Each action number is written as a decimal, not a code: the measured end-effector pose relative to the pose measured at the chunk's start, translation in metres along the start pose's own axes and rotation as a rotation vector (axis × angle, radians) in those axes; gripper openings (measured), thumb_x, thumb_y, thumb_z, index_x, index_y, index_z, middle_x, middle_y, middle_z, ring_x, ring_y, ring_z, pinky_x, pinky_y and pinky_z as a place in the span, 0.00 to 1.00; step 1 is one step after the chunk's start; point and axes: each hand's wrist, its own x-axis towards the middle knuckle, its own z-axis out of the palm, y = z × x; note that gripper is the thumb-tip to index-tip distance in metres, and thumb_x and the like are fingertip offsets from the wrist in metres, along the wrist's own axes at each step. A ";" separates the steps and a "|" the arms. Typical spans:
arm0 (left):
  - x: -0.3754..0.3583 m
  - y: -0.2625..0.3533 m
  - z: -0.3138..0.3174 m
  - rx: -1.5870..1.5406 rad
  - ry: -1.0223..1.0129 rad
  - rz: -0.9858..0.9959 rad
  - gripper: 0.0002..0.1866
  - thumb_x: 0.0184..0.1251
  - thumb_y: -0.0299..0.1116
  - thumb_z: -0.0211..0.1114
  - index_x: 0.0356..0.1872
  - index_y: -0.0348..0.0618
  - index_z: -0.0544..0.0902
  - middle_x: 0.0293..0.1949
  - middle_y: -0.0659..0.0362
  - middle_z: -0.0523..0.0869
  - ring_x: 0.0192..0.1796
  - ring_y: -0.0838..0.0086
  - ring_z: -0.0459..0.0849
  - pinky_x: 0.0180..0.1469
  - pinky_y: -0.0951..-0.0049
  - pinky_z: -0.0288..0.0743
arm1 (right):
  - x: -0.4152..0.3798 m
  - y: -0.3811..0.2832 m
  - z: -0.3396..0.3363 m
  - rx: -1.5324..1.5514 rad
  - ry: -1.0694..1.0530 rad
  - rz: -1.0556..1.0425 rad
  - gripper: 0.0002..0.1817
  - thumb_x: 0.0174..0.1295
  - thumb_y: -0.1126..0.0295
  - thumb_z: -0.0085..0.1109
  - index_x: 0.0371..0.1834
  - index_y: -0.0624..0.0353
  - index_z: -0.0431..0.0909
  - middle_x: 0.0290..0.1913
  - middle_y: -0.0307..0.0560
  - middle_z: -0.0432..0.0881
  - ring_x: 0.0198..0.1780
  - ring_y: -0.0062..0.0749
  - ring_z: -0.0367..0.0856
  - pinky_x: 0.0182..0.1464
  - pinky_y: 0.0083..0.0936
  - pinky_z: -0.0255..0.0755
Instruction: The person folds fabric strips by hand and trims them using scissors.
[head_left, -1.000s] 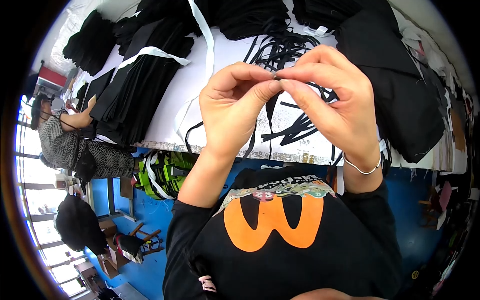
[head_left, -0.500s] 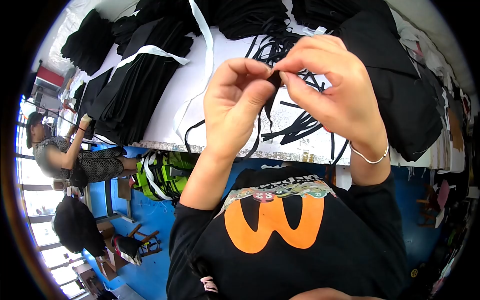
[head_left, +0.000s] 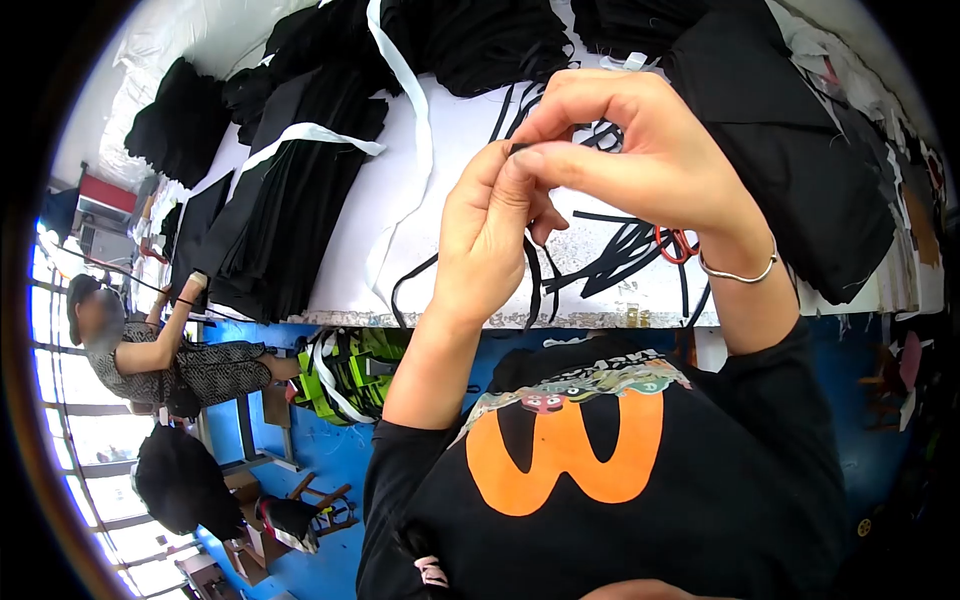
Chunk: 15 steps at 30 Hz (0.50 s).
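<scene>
My left hand (head_left: pixel 488 225) is pinched on a narrow black fabric strip (head_left: pixel 535 270), whose lower part hangs below the fingers. The thumb and index finger of my right hand (head_left: pixel 630 150) meet my left fingertips at the strip's top end, where only a small black bit shows. Both hands are above the white table (head_left: pixel 350 250). Behind and below my right hand lie several loose black strips (head_left: pixel 615 258), with red-handled scissors (head_left: pixel 676 243) beside them, partly covered by my right wrist.
Stacks of black fabric (head_left: pixel 290 200) with a white ribbon (head_left: pixel 310 133) stand at the left, and a large black pile (head_left: pixel 790 150) at the right. A green bundle (head_left: pixel 350 375) is below the table edge. Another person (head_left: pixel 150 350) is at far left.
Both hands have shifted, and my right hand has moved left over my left fingertips. The red scissor handles show more now. The view has shifted slightly.
</scene>
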 end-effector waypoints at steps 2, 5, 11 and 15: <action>0.002 0.006 0.005 0.015 0.082 -0.046 0.18 0.77 0.42 0.46 0.42 0.33 0.73 0.20 0.66 0.65 0.21 0.82 0.68 0.35 0.77 0.76 | 0.002 0.004 0.004 -0.048 0.039 -0.013 0.09 0.59 0.73 0.58 0.32 0.70 0.80 0.24 0.44 0.82 0.25 0.21 0.80 0.29 0.16 0.75; 0.000 0.007 0.000 0.006 0.027 -0.063 0.18 0.77 0.41 0.46 0.43 0.32 0.73 0.21 0.65 0.66 0.22 0.81 0.68 0.37 0.75 0.76 | 0.010 0.003 0.010 0.159 0.088 0.153 0.09 0.61 0.71 0.57 0.32 0.69 0.80 0.23 0.39 0.80 0.25 0.15 0.76 0.28 0.15 0.70; -0.012 -0.002 -0.024 -0.145 -0.142 -0.219 0.17 0.76 0.42 0.48 0.42 0.35 0.73 0.21 0.64 0.70 0.25 0.79 0.72 0.39 0.75 0.74 | 0.041 -0.005 0.002 0.165 0.224 0.186 0.08 0.64 0.70 0.54 0.31 0.63 0.79 0.28 0.33 0.78 0.31 0.13 0.73 0.36 0.12 0.67; -0.022 -0.006 -0.034 -0.174 -0.162 -0.286 0.18 0.76 0.44 0.47 0.39 0.36 0.72 0.20 0.63 0.67 0.24 0.76 0.72 0.40 0.70 0.76 | 0.063 -0.019 0.002 0.226 0.291 0.199 0.08 0.64 0.73 0.53 0.31 0.66 0.79 0.28 0.36 0.79 0.30 0.14 0.74 0.33 0.13 0.69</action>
